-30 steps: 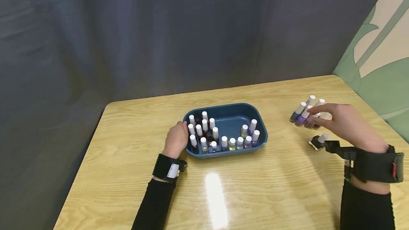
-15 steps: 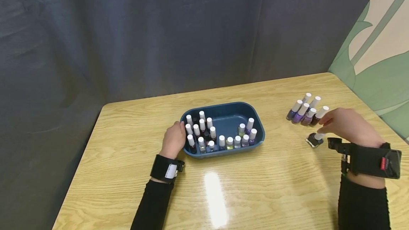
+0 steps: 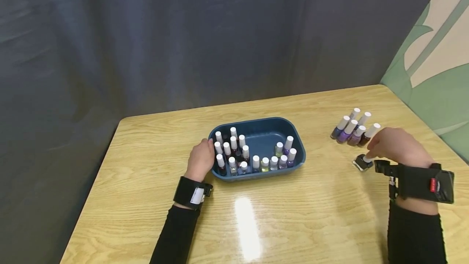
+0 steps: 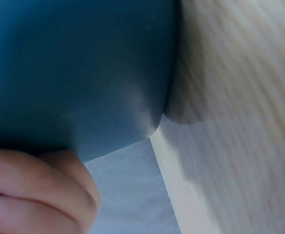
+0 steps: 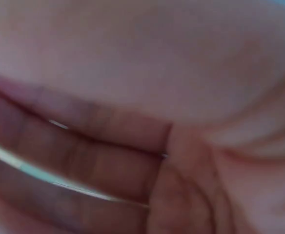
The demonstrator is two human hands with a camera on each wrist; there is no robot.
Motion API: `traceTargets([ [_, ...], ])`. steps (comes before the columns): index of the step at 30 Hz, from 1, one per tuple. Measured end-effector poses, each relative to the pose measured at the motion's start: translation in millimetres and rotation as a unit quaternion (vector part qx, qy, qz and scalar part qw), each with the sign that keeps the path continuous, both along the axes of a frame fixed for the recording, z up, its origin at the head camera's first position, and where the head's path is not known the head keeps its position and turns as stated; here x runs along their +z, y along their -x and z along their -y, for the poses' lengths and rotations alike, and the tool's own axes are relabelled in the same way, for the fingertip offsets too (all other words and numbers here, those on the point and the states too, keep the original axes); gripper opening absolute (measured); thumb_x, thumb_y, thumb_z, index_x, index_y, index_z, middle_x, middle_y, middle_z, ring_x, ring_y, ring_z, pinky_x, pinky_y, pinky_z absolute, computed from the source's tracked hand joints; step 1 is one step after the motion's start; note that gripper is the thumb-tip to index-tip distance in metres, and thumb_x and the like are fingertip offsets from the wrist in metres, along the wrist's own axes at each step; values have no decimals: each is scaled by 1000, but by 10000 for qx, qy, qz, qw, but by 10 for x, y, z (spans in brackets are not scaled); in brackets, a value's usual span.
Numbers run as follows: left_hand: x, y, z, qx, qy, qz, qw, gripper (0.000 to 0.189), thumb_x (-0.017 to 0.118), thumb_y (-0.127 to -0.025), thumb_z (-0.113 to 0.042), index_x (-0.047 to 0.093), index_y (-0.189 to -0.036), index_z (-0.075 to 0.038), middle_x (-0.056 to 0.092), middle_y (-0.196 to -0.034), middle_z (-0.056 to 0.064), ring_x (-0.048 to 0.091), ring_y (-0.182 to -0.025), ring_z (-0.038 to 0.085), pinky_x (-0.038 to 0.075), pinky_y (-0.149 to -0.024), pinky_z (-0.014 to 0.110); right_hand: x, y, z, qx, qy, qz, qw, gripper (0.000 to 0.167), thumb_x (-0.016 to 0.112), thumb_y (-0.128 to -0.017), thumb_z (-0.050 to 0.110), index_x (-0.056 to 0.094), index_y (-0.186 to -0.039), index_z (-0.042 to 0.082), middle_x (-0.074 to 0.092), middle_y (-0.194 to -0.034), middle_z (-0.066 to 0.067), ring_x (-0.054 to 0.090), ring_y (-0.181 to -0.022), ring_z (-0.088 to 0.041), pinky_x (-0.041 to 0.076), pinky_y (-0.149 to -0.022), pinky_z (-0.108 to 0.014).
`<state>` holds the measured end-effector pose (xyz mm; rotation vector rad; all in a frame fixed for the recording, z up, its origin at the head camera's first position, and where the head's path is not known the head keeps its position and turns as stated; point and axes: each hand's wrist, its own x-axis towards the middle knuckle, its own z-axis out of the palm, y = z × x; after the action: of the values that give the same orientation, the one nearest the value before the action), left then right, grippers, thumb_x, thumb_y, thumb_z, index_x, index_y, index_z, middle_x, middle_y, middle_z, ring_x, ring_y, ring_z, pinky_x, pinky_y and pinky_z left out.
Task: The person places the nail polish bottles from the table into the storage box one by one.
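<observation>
At its left end a dark blue plastic tray (image 3: 269, 133) is gripped by my left hand (image 3: 200, 160). The curled fingers (image 4: 40, 187) lie against the tray's outer wall (image 4: 98, 78) in the left wrist view. Inside the tray, white-capped nail polish bottles (image 3: 233, 165) crowd the left end and line the near and right sides. On the right, my right hand (image 3: 397, 148) pinches the white cap of a black nail polish bottle (image 3: 360, 163), which appears tipped on its side on the table. The right wrist view holds only blurred palm and fingers (image 5: 98, 161).
Beyond the right hand, a close cluster of purple and dark nail polish bottles (image 3: 353, 129) stands on the wooden table (image 3: 154, 199). A dark curtain (image 3: 220, 40) hangs behind the table's back edge. A leaf-patterned panel (image 3: 439, 60) borders the right side.
My right hand has moved from beside the bottle cluster down to the black bottle and closed its fingers on the cap. The left hand stays on the tray.
</observation>
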<state>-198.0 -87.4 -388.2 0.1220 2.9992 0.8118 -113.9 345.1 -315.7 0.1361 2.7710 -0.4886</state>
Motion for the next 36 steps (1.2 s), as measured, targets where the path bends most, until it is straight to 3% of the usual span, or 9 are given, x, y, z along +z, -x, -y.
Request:
traceTargets([
  [6, 5, -3, -6, 6, 19, -70, 10000, 42, 29, -101, -25, 57, -98, 6, 64, -84, 22, 64, -78, 33, 49, -63, 42, -38, 41, -3, 138, -51, 124, 9998, 24, 68, -74, 19, 68, -82, -3, 65, -70, -3, 57, -64, -17, 43, -54, -31],
  [20, 7, 11, -9, 24, 12, 16, 10000, 42, 29, -101, -26, 57, -98, 5, 64, -87, 22, 64, -81, 34, 50, -65, 43, -73, 66, -13, 346, -178, -278, 9989, 14, 68, -74, 7, 68, -81, -5, 66, -76, -15, 58, -68, -24, 44, -54, -32],
  [29, 20, 11, -21, 66, 27, 46, 10000, 42, 29, -101, -26, 57, -98, 5, 65, -88, 23, 64, -82, 35, 50, -64, 43, 31, 3, 123, 533, -317, -1094, 9921, 10, 65, -79, 5, 70, -83, -3, 68, -78, -13, 59, -70, -21, 46, -58, -33],
  [32, 16, 11, -20, 93, 27, 67, 9999, 42, 29, -101, -26, 57, -98, 5, 65, -89, 23, 64, -83, 35, 50, -64, 43, 62, -1, 204, 708, -434, -1542, 9845, 11, 66, -79, 4, 69, -85, -4, 68, -75, -10, 59, -67, -18, 45, -57, -32],
  [36, 15, 12, -18, 106, 30, 95, 9999, 42, 29, -101, -26, 57, -99, 5, 64, -89, 23, 64, -83, 34, 50, -64, 43, 70, 3, 316, 818, -439, -2399, 9664, 7, 67, -76, -1, 69, -83, -3, 66, -71, -7, 51, -59, -8, 39, -53, -25],
])
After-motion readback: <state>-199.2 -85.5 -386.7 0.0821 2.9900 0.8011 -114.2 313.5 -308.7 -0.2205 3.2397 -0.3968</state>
